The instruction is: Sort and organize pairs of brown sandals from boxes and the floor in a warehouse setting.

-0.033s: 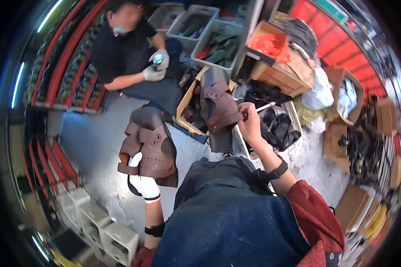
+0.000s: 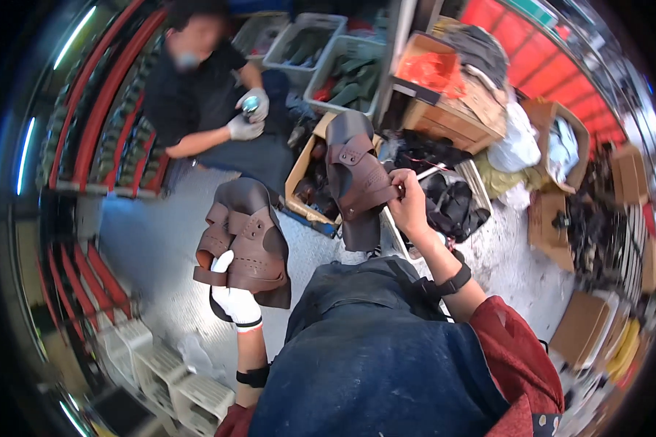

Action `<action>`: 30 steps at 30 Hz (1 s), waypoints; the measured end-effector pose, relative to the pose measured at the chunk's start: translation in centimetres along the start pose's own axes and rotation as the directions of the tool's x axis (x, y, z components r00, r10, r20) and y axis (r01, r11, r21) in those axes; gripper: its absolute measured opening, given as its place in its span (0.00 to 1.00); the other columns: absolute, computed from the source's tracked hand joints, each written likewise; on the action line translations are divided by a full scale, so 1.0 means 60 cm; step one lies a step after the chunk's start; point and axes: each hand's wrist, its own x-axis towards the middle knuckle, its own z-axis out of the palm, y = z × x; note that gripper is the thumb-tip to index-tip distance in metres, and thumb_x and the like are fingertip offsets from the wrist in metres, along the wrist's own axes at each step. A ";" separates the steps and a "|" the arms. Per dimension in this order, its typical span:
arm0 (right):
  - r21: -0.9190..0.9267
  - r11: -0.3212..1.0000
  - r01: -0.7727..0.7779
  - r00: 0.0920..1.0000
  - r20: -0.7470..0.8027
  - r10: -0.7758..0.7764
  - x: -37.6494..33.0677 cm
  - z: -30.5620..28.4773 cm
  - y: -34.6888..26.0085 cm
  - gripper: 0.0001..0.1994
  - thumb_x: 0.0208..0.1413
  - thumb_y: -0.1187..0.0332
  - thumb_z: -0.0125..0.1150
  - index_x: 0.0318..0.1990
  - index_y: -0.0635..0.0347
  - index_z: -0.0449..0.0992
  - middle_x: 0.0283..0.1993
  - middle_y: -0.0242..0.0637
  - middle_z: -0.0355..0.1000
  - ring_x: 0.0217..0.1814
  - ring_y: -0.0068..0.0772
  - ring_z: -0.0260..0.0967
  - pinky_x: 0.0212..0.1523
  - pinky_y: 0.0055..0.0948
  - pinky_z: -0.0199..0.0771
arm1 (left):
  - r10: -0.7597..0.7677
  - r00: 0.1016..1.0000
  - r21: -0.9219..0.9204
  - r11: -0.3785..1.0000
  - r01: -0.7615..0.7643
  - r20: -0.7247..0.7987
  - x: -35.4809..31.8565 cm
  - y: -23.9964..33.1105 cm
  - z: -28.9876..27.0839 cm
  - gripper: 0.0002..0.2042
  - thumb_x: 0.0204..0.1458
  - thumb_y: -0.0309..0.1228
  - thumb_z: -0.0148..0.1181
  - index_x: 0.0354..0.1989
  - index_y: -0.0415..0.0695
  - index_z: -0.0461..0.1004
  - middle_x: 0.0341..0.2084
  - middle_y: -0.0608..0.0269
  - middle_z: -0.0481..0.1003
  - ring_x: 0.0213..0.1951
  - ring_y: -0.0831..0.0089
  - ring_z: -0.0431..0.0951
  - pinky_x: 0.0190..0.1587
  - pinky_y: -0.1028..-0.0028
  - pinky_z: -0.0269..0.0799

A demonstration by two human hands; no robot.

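Two brown sandals with dark insoles, punched holes and small rivets hang in front of me. My left hand (image 2: 235, 298), in a white glove, grips the heel end of the left sandal (image 2: 255, 251), its thumb lying over a strap. The rest of its fingers are hidden behind the sandal. My bare right hand (image 2: 408, 200) pinches the strap of the right sandal (image 2: 357, 182) at its side. Both sandals are upright with their dark toe ends pointing away from me, a gap between them.
Across from me sits a person in dark clothes, whose gloved hands (image 2: 249, 120) hold a small shiny thing. An open carton (image 2: 299, 171) and a crate of black pieces (image 2: 479, 182) stand beyond the sandals. Red racks (image 2: 98, 95) line the left; pale crates (image 2: 160, 371) sit low left.
The surroundings have shifted slightly in view. The other person's gloved hands differ a little in position. Both my hands keep the same hold on the sandals.
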 end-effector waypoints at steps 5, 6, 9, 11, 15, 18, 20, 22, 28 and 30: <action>-0.045 0.990 -0.134 0.948 -0.298 0.114 -0.132 -0.085 -0.027 0.13 0.40 0.86 0.51 0.32 0.61 0.61 0.32 0.34 0.63 0.34 0.27 0.62 0.35 0.23 0.65 | -0.025 0.949 -0.163 0.983 0.081 0.315 0.064 -0.044 0.020 0.11 0.50 0.33 0.49 0.31 0.37 0.73 0.50 0.50 0.64 0.50 0.57 0.67 0.52 0.65 0.65; -0.101 0.982 -0.158 0.922 -0.370 0.111 -0.167 -0.099 -0.034 0.12 0.40 0.85 0.52 0.32 0.61 0.61 0.32 0.34 0.63 0.33 0.27 0.62 0.35 0.23 0.65 | -0.148 0.924 -0.241 0.940 0.242 0.352 0.074 -0.040 0.039 0.10 0.49 0.32 0.49 0.30 0.38 0.73 0.50 0.50 0.65 0.51 0.56 0.67 0.51 0.65 0.65; -0.172 0.951 -0.256 0.818 -0.563 0.119 -0.271 -0.137 -0.038 0.11 0.44 0.80 0.57 0.31 0.61 0.61 0.28 0.33 0.63 0.31 0.25 0.61 0.34 0.23 0.65 | -0.419 0.742 -0.212 0.780 0.589 0.523 0.070 -0.028 0.080 0.07 0.45 0.27 0.49 0.31 0.39 0.73 0.45 0.51 0.69 0.45 0.58 0.72 0.44 0.68 0.72; -0.128 0.926 -0.356 0.734 -0.651 0.192 -0.312 -0.144 -0.089 0.10 0.45 0.80 0.58 0.31 0.61 0.62 0.27 0.33 0.63 0.29 0.24 0.61 0.32 0.24 0.64 | -0.336 0.770 -0.183 0.847 0.500 0.543 0.063 -0.024 0.092 0.08 0.45 0.24 0.48 0.32 0.41 0.73 0.43 0.52 0.69 0.41 0.59 0.74 0.41 0.68 0.74; -0.253 0.893 -0.373 0.656 -0.752 0.061 -0.414 -0.198 -0.135 0.11 0.45 0.81 0.57 0.30 0.60 0.61 0.30 0.34 0.66 0.32 0.21 0.62 0.34 0.23 0.65 | -0.175 0.822 0.361 0.932 -0.040 0.542 0.045 -0.150 0.078 0.16 0.46 0.14 0.42 0.44 0.32 0.70 0.41 0.57 0.72 0.40 0.70 0.72 0.46 0.70 0.68; -0.126 0.905 -0.406 0.592 -0.791 0.156 -0.523 -0.260 -0.115 0.09 0.44 0.79 0.57 0.29 0.60 0.62 0.30 0.34 0.66 0.33 0.23 0.63 0.36 0.25 0.66 | -0.095 0.705 0.338 0.916 -0.214 0.703 -0.050 -0.179 0.039 0.15 0.48 0.16 0.39 0.44 0.33 0.68 0.32 0.58 0.73 0.34 0.71 0.71 0.42 0.72 0.68; -0.040 0.902 -0.430 0.520 -0.828 0.210 -0.601 -0.292 -0.137 0.08 0.45 0.77 0.57 0.30 0.60 0.63 0.30 0.33 0.66 0.34 0.22 0.63 0.35 0.24 0.66 | -0.080 0.615 0.320 0.902 -0.291 0.784 -0.082 -0.246 0.038 0.14 0.48 0.16 0.40 0.42 0.34 0.69 0.31 0.58 0.73 0.33 0.70 0.71 0.41 0.71 0.68; 0.057 0.902 -0.427 0.411 -0.877 0.250 -0.698 -0.348 -0.152 0.08 0.46 0.75 0.57 0.33 0.60 0.65 0.30 0.30 0.66 0.35 0.22 0.64 0.34 0.24 0.67 | -0.120 0.534 0.377 0.833 -0.404 0.837 -0.088 -0.330 -0.012 0.12 0.48 0.17 0.41 0.38 0.35 0.69 0.29 0.57 0.73 0.31 0.69 0.71 0.39 0.71 0.68; 0.061 0.715 -0.696 0.060 -0.988 0.142 -1.091 -0.516 -0.185 0.11 0.39 0.74 0.58 0.34 0.61 0.68 0.29 0.37 0.69 0.32 0.27 0.68 0.34 0.28 0.69 | -0.324 0.436 0.542 0.475 -0.693 0.840 -0.175 -0.462 -0.005 0.08 0.46 0.20 0.43 0.28 0.39 0.72 0.23 0.57 0.74 0.25 0.66 0.72 0.35 0.69 0.67; 0.204 0.700 -0.684 -0.177 -0.978 0.113 -1.212 -0.535 -0.199 0.10 0.40 0.77 0.56 0.34 0.62 0.67 0.28 0.36 0.69 0.31 0.26 0.67 0.33 0.27 0.69 | -0.385 0.243 0.428 0.527 -0.734 0.890 -0.292 -0.403 0.120 0.09 0.44 0.19 0.43 0.25 0.39 0.73 0.21 0.56 0.75 0.25 0.65 0.72 0.35 0.69 0.67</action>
